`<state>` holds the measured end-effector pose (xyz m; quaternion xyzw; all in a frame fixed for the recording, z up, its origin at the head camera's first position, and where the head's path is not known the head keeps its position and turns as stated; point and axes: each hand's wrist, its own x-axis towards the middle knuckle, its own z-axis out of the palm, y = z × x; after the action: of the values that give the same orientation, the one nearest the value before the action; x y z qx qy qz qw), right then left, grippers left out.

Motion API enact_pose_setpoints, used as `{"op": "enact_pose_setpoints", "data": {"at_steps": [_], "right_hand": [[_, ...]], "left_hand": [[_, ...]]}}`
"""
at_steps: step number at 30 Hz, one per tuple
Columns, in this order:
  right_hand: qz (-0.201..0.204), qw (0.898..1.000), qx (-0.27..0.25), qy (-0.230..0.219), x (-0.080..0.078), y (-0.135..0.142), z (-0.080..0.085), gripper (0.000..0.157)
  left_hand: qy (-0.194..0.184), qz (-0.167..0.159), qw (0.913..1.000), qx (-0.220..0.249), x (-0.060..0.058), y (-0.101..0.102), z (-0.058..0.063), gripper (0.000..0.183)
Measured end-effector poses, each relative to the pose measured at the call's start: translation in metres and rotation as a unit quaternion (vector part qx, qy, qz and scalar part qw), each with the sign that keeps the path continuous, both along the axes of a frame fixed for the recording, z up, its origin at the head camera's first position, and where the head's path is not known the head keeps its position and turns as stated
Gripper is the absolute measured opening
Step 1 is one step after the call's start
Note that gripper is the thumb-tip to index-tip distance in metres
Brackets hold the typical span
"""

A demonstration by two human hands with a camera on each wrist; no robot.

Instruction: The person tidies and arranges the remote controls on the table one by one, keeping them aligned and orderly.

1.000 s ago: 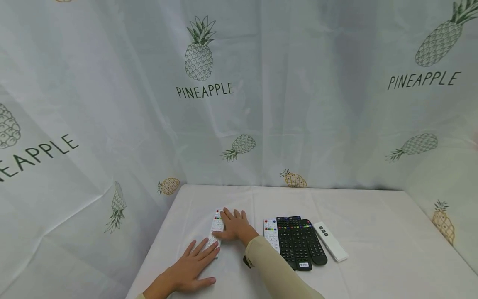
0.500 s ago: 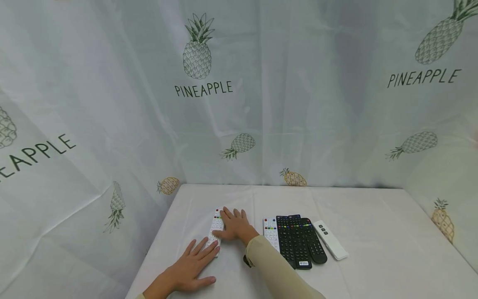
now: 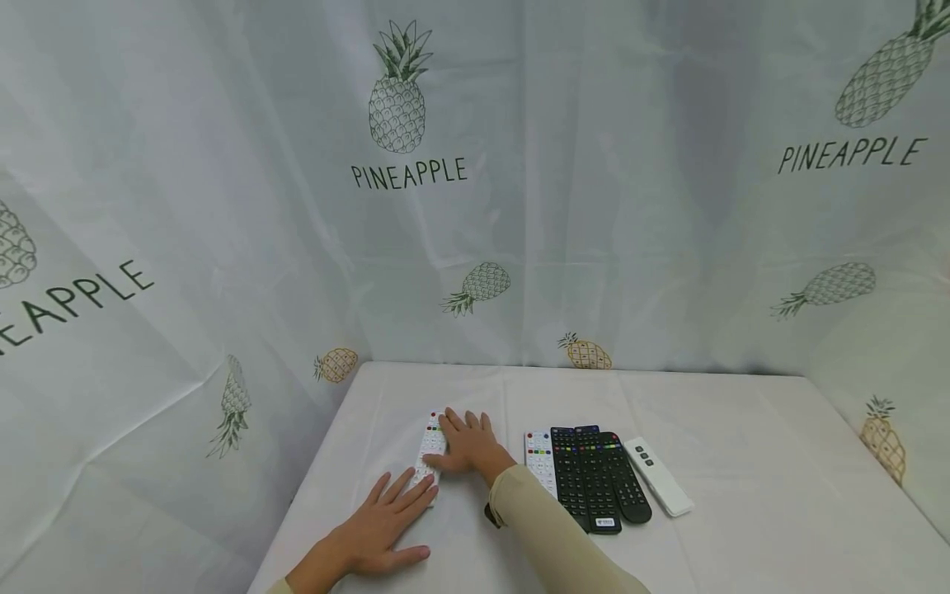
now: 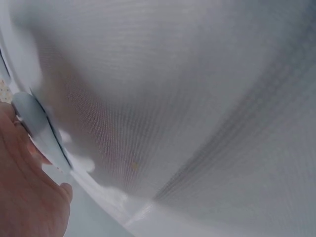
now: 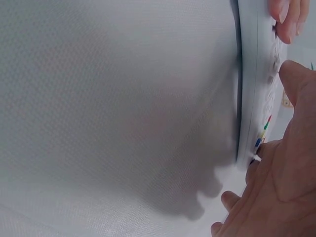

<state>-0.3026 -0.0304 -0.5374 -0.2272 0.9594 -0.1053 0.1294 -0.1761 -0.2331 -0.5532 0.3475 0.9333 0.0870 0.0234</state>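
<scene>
A white remote control [image 3: 430, 446] with small coloured buttons lies on the white-covered table, left of the middle. My right hand [image 3: 469, 445] reaches across to it from the right; its index finger and thumb rest on the remote's right side, the other fingers spread over the cloth. My left hand [image 3: 382, 528] lies flat with straight, spread fingers, and its fingertips touch the near end of the remote. In the right wrist view the remote's side edge [image 5: 248, 84] shows, with the right hand [image 5: 284, 168] along it. The left wrist view shows the left hand [image 4: 29, 182] at the remote's end [image 4: 42, 128].
Right of the right forearm, a white remote [image 3: 540, 459] and several black remotes [image 3: 586, 478] lie side by side in a row. A plain white remote [image 3: 658, 477] lies slanted at the row's right end. A pineapple-print curtain [image 3: 475, 206] hangs behind the table.
The view shifts slightly. Both hands and the remotes stay where they were on the table.
</scene>
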Motion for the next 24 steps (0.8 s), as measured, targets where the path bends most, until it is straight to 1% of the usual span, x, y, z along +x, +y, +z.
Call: {"op": "enact_pose_setpoints", "data": {"at_steps": [5,12,20,24], "right_hand": [[0.001,1.000,0.001,0.008,-0.003,-0.001,-0.004,0.089],[0.002,1.000,-0.002,0.016,-0.004,-0.001,-0.008,0.090],[0.003,1.000,-0.005,0.011,0.000,0.000,0.001,0.088],[0.006,1.000,-0.004,0.008,0.001,0.001,0.003,0.087]], "left_hand": [[-0.007,0.004,1.0000,-0.001,0.001,0.000,0.000,0.078],[0.002,0.000,1.0000,-0.006,0.002,0.001,0.000,0.078],[0.025,-0.010,0.9994,-0.020,0.001,0.001,0.004,0.079],[0.015,-0.005,0.9997,-0.020,0.001,0.002,0.005,0.079]]}}
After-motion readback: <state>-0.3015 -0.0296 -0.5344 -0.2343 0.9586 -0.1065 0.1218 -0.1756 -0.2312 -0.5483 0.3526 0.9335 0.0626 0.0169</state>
